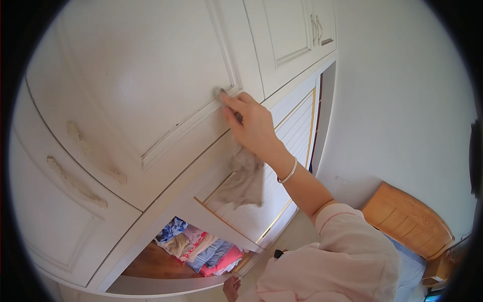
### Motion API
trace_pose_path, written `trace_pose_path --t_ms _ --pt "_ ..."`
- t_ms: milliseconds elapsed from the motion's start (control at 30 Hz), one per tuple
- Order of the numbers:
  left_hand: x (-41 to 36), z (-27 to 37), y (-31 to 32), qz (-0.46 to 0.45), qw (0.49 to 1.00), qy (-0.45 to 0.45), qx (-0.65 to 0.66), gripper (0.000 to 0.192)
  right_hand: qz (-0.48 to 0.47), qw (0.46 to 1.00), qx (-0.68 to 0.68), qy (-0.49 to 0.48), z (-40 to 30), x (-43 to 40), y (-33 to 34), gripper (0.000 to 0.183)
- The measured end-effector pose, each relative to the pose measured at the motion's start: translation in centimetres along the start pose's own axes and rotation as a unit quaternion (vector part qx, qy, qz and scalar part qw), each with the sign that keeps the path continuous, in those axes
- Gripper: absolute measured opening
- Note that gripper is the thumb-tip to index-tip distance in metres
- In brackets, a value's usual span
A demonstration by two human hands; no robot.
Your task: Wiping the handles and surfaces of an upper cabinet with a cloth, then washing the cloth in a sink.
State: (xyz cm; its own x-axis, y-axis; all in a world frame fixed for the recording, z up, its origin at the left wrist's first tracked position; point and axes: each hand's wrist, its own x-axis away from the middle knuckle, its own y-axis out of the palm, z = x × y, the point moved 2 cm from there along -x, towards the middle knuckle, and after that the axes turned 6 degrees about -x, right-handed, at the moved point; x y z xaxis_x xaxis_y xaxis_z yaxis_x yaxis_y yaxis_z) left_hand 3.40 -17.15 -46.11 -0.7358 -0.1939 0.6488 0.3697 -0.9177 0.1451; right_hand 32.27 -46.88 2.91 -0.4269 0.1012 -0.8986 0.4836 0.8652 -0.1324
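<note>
My right hand [251, 119] reaches up to a white cabinet door [151, 71], its fingertips at the corner of the door's recessed panel moulding. It grips a greyish cloth [245, 177], blurred, which hangs down below the hand; a bit of it shows at the fingertips. A silver-coloured bangle [288, 171] circles that wrist. My left hand [231, 287] is low at the bottom edge, partly cut off, with its fingers curled. Whether anything is in it cannot be seen.
Two ornate handles [96, 156] [75, 185] stick out from neighbouring doors. Below, an open wardrobe compartment holds folded clothes [203, 247], beside a white slatted sliding door [273, 204] with gold trim. A wooden headboard [407, 222] stands at the right wall [396, 94].
</note>
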Motion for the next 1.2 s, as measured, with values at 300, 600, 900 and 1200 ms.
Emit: trace_pose_path --t_ms 300,600,900,1200 --pt "-1.7 -3.2 -4.4 0.036 0.998 -0.038 -0.021 0.024 0.009 0.991 0.086 -0.100 -3.3 1.6 4.8 0.039" --pt "5.2 3.8 1.8 0.074 0.991 0.112 -0.021 0.030 -0.055 0.985 -0.038 -0.161 -10.4 3.5 8.0 0.041" --pt "6.4 0.7 1.8 0.102 0.988 0.110 0.029 0.024 -0.129 0.965 -0.127 -0.189 -10.4 3.6 8.1 0.039" --pt "7.0 1.2 2.2 0.120 0.986 0.113 0.033 0.024 -0.126 0.963 -0.177 -0.162 -10.4 1.8 7.9 0.026"
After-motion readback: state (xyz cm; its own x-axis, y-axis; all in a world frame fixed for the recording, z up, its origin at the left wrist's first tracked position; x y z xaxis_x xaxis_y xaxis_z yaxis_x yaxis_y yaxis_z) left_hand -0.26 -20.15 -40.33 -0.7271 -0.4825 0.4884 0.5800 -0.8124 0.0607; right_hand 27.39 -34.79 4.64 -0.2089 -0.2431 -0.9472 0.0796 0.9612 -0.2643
